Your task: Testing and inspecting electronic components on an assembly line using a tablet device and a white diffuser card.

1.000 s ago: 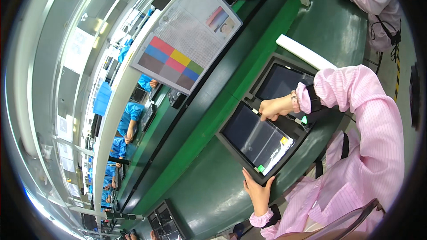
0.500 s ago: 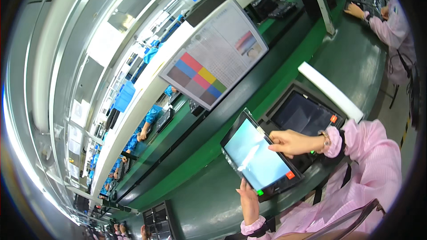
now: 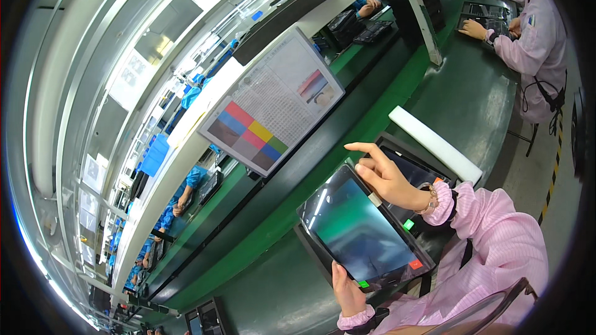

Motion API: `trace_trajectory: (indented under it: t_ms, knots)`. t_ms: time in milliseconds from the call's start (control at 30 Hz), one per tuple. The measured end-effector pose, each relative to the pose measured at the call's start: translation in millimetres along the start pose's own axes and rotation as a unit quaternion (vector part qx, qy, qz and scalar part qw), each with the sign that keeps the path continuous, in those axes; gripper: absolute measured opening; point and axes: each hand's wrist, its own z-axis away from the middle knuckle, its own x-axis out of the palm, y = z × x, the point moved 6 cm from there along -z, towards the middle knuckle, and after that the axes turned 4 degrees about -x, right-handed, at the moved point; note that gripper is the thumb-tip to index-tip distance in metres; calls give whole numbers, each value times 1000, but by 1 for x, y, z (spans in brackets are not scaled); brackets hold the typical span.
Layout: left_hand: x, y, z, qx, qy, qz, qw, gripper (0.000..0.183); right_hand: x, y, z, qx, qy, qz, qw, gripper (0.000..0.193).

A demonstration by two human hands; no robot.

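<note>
At lower centre, a black tray [image 3: 310,249] juts out; beside it the left hand [image 3: 349,290] seems to pinch the lower-left edge of the screen panel [image 3: 366,229], fingertips hidden. Tilted mid-frame, the panel could drop should that thumb slip. Right of centre, the right hand [image 3: 393,183], fingers loosely spread, could smudge the glass by brushing it.

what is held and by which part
The left hand holds the screen panel by the edge beside its green tab; whether the right hand grips it is unclear.
</note>
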Motion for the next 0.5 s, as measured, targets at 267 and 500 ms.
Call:
trace_trajectory:
  t_ms: [267,500]
  knots:
    - [0,-8,1,-11,-20,14,1000,31,-2,-2,10,29,53,-123,991,33]
    - [-3,4,-1,81,2,-28,996,32,-3,34,16,221,-26,-123,967,18]
